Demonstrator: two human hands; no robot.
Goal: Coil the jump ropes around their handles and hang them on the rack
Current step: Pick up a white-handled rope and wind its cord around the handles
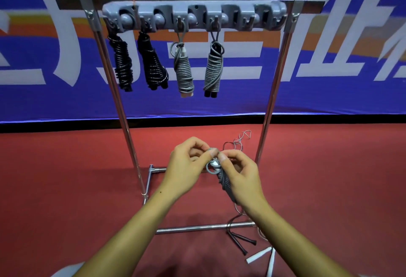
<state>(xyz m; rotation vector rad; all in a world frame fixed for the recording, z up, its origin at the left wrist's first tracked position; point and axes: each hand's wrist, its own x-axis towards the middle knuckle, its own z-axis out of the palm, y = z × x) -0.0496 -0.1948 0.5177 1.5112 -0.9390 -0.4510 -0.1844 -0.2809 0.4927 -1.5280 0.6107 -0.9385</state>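
Sports hall: red court floor (66, 177), blue banner (329, 92) (white lettering)

We look from head height, forward and slightly down, close above our two hands, facing the chrome tube rack (267, 109) nearby; no second view.

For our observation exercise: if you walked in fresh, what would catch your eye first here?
Probably the two hands low in the middle, left hand and right hand pinching a loop of a grey coiled jump rope. Above them, four coiled rope bundles, two black and two grey, hang from the grey plastic hook strip of a steel rack, against a blue banner.
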